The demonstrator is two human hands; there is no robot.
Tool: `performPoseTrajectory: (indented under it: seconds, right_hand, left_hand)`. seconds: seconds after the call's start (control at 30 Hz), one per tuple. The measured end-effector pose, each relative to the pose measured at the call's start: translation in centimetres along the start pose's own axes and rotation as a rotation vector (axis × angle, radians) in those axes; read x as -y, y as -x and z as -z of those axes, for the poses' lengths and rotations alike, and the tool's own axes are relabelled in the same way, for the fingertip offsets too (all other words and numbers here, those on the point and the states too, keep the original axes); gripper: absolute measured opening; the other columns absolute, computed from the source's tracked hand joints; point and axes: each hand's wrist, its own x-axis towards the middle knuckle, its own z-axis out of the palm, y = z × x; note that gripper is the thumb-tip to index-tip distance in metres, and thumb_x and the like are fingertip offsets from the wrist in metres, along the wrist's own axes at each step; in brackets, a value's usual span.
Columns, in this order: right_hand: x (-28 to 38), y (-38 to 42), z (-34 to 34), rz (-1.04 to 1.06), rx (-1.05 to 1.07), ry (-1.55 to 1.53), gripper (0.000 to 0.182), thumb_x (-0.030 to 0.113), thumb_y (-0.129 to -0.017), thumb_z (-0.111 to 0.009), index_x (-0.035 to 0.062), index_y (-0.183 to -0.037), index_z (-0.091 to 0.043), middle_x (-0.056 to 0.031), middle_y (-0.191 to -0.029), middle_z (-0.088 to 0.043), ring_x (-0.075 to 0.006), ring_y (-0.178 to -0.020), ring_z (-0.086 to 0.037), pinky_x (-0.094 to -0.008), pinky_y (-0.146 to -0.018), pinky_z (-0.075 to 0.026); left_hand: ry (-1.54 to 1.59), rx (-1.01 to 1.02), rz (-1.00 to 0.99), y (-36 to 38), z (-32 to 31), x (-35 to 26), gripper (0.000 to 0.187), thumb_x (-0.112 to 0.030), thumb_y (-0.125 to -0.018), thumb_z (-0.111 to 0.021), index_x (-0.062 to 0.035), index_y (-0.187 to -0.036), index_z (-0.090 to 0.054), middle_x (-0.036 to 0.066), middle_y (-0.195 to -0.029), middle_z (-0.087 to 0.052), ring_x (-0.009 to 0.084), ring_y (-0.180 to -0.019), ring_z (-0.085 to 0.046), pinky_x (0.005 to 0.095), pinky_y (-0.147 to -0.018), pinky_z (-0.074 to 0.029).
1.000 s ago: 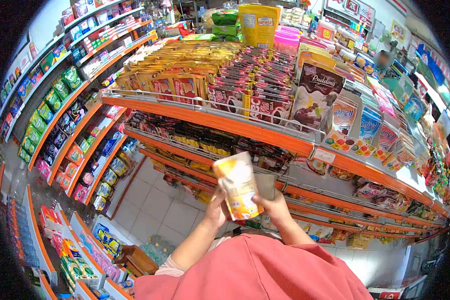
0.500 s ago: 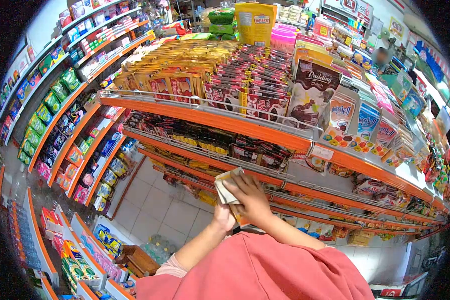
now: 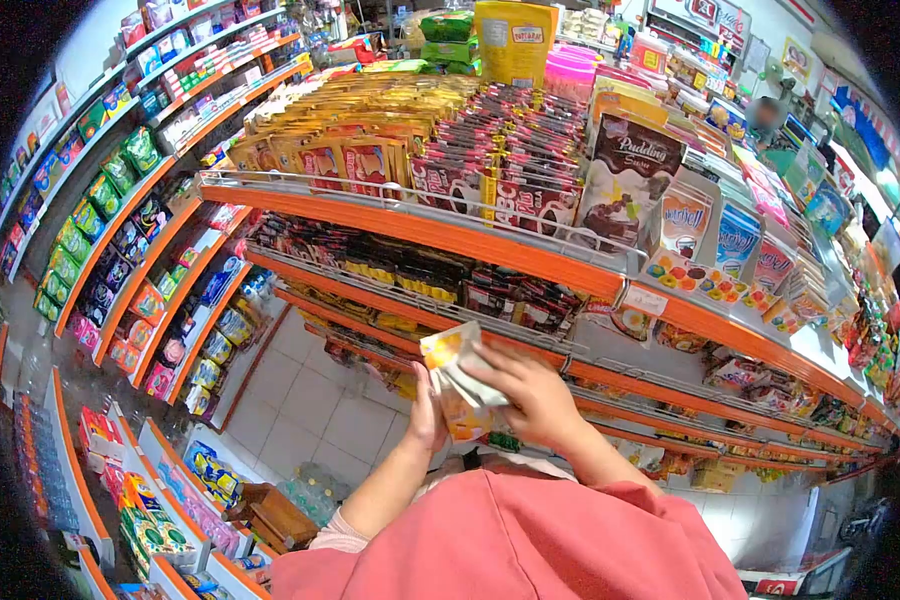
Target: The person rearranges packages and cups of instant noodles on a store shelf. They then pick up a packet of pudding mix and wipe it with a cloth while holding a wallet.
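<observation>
Between my hands, in front of the shelf, is a small bunch of flat sachets (image 3: pixel 450 345), with orange-and-white fronts and pale backs. My left hand (image 3: pixel 427 415) grips the bunch from the left side, thumb pointing up along its edge. From the right, my right hand (image 3: pixel 532 395) has its fingers over the pale sachets, which are fanned apart; motion blurs them slightly. An orange sachet (image 3: pixel 463 415) shows lower down between the hands. The print on the sachets is too small to read.
A shelf with an orange edge (image 3: pixel 400 222) and wire rail spans the view, packed with rows of coffee sachets (image 3: pixel 450 190). Pudding pouches (image 3: pixel 630 175) and jelly packets (image 3: pixel 685 215) stand at right. Left are curved shelves and a brown box (image 3: pixel 275 515). A person (image 3: pixel 765 115) is far right.
My right hand has slid right and down, and the sachets have spread so an orange-and-white front shows. The left hand has shifted slightly left and up, its thumb now raised.
</observation>
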Motion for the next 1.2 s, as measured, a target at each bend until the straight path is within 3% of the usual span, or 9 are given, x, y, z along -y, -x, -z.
performPoseTrajectory:
  seconds: [0.17, 0.3, 0.43, 0.5, 0.63, 0.87, 1.03, 1.07, 1.2]
  right_hand:
    - [0.6, -1.0, -4.3, 0.024, 0.056, 0.146, 0.072, 0.017, -0.067, -0.070, 0.0192, -0.134, -0.044, -0.0059, -0.143, -0.037, -0.0306, -0.133, -0.032, -0.0498, -0.109, -0.023]
    - [0.6, 1.4, -4.1, 0.070, 0.079, 0.020, 0.072, 0.005, -0.065, -0.066, 0.0210, -0.132, -0.048, -0.0057, -0.142, -0.042, -0.0289, -0.132, -0.036, -0.0464, -0.107, -0.028]
    - [0.1, 2.0, -1.2, -0.009, 0.392, -0.122, 0.064, 0.002, -0.067, -0.061, 0.0165, -0.129, -0.053, -0.0087, -0.134, -0.050, -0.0277, -0.120, -0.051, -0.0358, -0.095, -0.045]
    - [0.3, 1.1, 0.1, -0.257, 0.205, -0.305, 0.060, 0.004, -0.068, -0.062, 0.0158, -0.127, -0.053, -0.0100, -0.126, -0.056, -0.0299, -0.112, -0.056, -0.0398, -0.092, -0.047]
    - [-0.4, -2.2, -1.2, -0.046, -0.212, -0.086, 0.064, 0.004, -0.068, -0.065, 0.0119, -0.130, -0.050, -0.0111, -0.135, -0.048, -0.0319, -0.123, -0.047, -0.0407, -0.102, -0.037]
    - [-1.6, 2.1, -5.6, -0.023, -0.042, -0.063, 0.061, 0.008, -0.073, -0.061, 0.0138, -0.132, -0.047, -0.0147, -0.134, -0.047, -0.0335, -0.123, -0.045, -0.0431, -0.100, -0.038]
    - [-0.1, 2.4, -0.8, -0.387, 0.179, -0.208, 0.051, 0.008, -0.076, -0.061, 0.0152, -0.125, -0.054, -0.0150, -0.113, -0.062, -0.0332, -0.100, -0.060, -0.0389, -0.082, -0.050]
    - [0.1, 1.5, -0.7, -0.246, -0.072, -0.292, 0.053, 0.008, -0.076, -0.062, 0.0150, -0.127, -0.053, -0.0146, -0.119, -0.059, -0.0326, -0.105, -0.058, -0.0393, -0.087, -0.048]
    - [0.0, -0.6, -2.8, 0.024, -0.044, -0.008, 0.066, 0.004, -0.069, -0.063, 0.0172, -0.131, -0.049, -0.0079, -0.140, -0.043, -0.0310, -0.129, -0.039, -0.0448, -0.106, -0.033]
  left_hand:
    - [0.122, -0.033, -0.114, 0.3, -0.2, 0.6, 0.089, -0.078, -0.081, -0.019, -0.0135, -0.142, -0.030, 0.009, -0.139, -0.042, 0.0271, -0.126, -0.043, 0.0446, -0.103, -0.037]
    - [0.199, -0.060, -0.127, -0.2, 1.6, -0.3, 0.089, -0.076, -0.084, -0.019, -0.0065, -0.138, -0.035, 0.013, -0.132, -0.048, 0.0293, -0.118, -0.050, 0.0426, -0.098, -0.042]
    - [-0.017, -0.134, -0.136, -0.6, 2.2, -0.4, 0.057, -0.045, -0.095, -0.045, -0.0008, -0.131, -0.041, 0.014, -0.124, -0.054, 0.0263, -0.109, -0.057, 0.0402, -0.092, -0.046]
    - [0.004, -0.136, -0.107, -0.5, 1.7, -0.6, 0.056, -0.044, -0.095, -0.045, -0.0007, -0.130, -0.041, 0.014, -0.124, -0.054, 0.0261, -0.109, -0.056, 0.0405, -0.093, -0.046]
    - [0.096, 0.017, -0.083, -0.4, 1.1, 1.6, 0.048, -0.040, -0.098, -0.040, -0.0054, -0.131, -0.042, 0.010, -0.125, -0.053, 0.0240, -0.113, -0.054, 0.0402, -0.096, -0.044]
    - [0.241, -0.074, -0.177, -1.4, 2.9, 0.6, 0.054, -0.045, -0.097, -0.037, -0.0061, -0.134, -0.038, 0.012, -0.129, -0.051, 0.0274, -0.117, -0.051, 0.0420, -0.099, -0.040]
    - [0.258, -0.072, -0.188, -1.9, 3.2, -0.1, 0.056, -0.045, -0.096, -0.040, -0.0055, -0.135, -0.037, 0.012, -0.129, -0.051, 0.0276, -0.117, -0.051, 0.0416, -0.099, -0.040]
    - [0.191, -0.104, -0.145, -1.7, 2.3, 0.1, 0.056, -0.046, -0.096, -0.040, -0.0053, -0.135, -0.037, 0.011, -0.129, -0.050, 0.0271, -0.117, -0.050, 0.0413, -0.099, -0.040]
    - [0.313, 0.031, -0.111, -1.7, 1.5, 2.0, 0.059, -0.049, -0.097, -0.033, -0.0051, -0.135, -0.037, 0.012, -0.129, -0.049, 0.0276, -0.120, -0.048, 0.0415, -0.100, -0.039]
